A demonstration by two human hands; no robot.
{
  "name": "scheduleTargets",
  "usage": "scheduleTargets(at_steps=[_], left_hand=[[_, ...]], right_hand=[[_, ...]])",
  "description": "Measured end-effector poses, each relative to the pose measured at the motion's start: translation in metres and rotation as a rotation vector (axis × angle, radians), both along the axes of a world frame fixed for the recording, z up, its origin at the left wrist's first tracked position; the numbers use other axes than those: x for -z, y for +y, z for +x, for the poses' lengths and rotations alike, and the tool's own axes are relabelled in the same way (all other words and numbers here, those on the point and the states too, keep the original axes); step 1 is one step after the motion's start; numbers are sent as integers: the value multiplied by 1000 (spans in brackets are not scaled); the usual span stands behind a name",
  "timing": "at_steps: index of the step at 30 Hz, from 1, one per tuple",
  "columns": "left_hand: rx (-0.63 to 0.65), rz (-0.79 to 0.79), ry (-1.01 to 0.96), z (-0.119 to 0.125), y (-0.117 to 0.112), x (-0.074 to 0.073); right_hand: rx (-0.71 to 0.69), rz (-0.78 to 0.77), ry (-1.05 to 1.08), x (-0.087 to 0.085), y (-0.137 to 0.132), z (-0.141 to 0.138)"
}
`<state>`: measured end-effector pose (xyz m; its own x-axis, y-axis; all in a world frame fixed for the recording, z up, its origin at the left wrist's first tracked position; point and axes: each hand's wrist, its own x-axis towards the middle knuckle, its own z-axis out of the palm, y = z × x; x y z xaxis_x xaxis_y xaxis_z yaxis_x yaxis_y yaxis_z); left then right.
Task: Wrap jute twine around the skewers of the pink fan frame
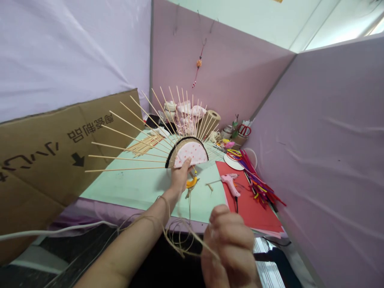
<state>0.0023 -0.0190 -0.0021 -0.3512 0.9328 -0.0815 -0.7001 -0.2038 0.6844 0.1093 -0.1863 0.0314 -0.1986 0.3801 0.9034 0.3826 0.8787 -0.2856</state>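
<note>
My left hand grips the straight lower edge of a half-round fan frame, thumb on its white face with small pink-red spots. A black band and a tan wrapped band follow its curved edge. Many thin wooden sticks spread out from that curve like rays. Closed and close to the camera, my right hand pinches a strand of tan twine. Loose loops of the twine hang between the hands and over my left forearm. Under the left hand, a yellow curved thing is partly hidden.
A pink glue gun lies on red sheets at the right, beside colourful pipe cleaners. Loose sticks lie on the green tabletop. Red scissors stand at the back. A cardboard panel borders the left.
</note>
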Motion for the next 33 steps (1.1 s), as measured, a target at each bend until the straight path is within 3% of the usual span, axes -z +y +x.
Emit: scheduleTargets(at_steps=[2,5,7,9,12,16,18,22,33], left_hand=[[-5,7,7,0,-1,-1],[-15,12,13,1,-1,-1],[-16,22,20,2,-2,-1],[-9,34,44,2,-2,-1],[11,71,118,1,-3,2],[18,95,232,0,-5,6],[24,99,243,0,-5,6],[27,93,225,0,-6,4],[15,26,177,-1,-2,6]], right_hand=[[-38,68,138,-10,15,-13],[-120,-11,43,-21,39,-25],[-75,-56,3,-21,53,-21],[88,-93,57,-16,70,-6],[496,-305,55,-2,100,31],[918,-673,-339,22,138,83],[1045,-844,-487,33,149,98],[1077,-1039,-550,44,160,106],[1111,-1080,-442,45,159,112]])
